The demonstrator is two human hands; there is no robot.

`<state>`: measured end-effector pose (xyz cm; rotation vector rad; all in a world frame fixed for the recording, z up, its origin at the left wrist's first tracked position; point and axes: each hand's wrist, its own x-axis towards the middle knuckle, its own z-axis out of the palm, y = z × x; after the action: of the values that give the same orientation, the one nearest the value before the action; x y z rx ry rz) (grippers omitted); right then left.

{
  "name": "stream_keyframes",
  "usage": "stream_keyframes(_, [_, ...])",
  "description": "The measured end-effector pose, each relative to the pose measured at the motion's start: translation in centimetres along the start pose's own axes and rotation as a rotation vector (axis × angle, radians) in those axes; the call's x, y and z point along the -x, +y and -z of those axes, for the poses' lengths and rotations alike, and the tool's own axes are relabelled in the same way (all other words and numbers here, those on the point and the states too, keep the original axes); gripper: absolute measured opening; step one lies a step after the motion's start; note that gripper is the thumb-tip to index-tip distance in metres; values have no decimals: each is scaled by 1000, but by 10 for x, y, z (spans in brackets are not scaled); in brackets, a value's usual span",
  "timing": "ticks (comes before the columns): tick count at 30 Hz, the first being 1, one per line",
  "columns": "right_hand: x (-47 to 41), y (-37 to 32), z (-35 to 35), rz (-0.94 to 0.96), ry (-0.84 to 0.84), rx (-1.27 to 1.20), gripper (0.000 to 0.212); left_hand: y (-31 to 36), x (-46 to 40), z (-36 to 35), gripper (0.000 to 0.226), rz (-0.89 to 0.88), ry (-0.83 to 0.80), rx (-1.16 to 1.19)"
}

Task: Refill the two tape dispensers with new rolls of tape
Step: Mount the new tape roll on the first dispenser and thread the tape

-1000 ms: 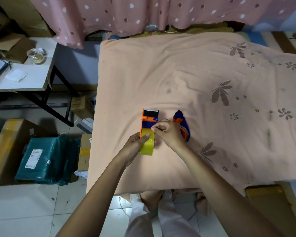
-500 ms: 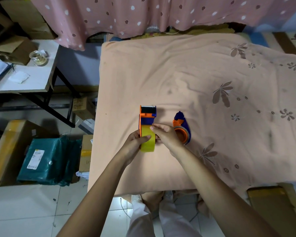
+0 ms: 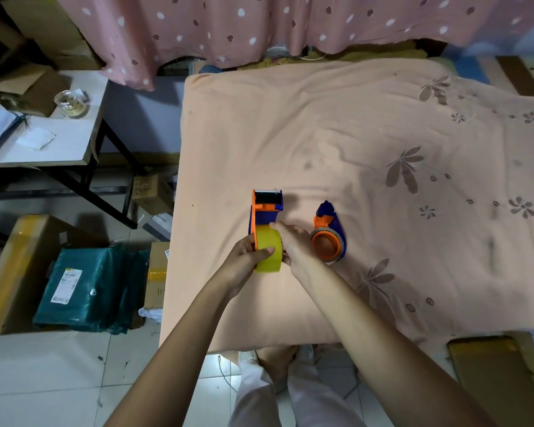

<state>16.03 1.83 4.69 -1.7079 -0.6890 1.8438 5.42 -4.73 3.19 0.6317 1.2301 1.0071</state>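
At the frame's centre, on the bed (image 3: 336, 134), the yellow tape roll (image 3: 269, 249) is gripped by the left hand (image 3: 247, 260) in the first dispenser (image 3: 264, 211). The right hand (image 3: 290, 241), previously pinching higher, has been lowered onto the roll, fingers curled against it; seating seems nearly finished. The second dispenser (image 3: 329, 238) lies right, unfilled.

two tape dispensers (image 3: 266, 211) (image 3: 329, 234) — one yellow roll (image 3: 269, 249), two hands (image 3: 244, 263) (image 3: 292, 241)

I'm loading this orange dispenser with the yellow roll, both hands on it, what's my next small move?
Probably draw the tape's free end forward toward the roller. The yellow roll already sits in the dispenser, left hand steadies it, and right hand fingertips rest on its top.
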Motion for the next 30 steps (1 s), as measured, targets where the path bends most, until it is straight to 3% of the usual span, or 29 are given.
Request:
stream_keyframes(11, [2,5,2,53,-170,1,29,2,-6,4,26,14,119,91])
stream_keyframes(15, [0,4,1,-2,-113,24,15,-1,-5,5,24,33,75,91])
stream_keyframes(17, [0,1,-2,-37,-66,43,3,-2,-3,4,35,31,46,78])
stream_keyframes(19, [-1,-1,-5,-59,-20,71,8,-2,-2,3,47,34,14,71])
stream_keyframes(23, [-2,0,-9,-65,-9,67,15,-2,-3,3,48,42,28,95])
stream_keyframes(26, [-2,6,-5,-24,-122,21,26,1,-5,2,33,33,106,90])
stream_keyframes(30, [-1,17,3,38,-221,49,34,4,-9,5,28,27,154,98])
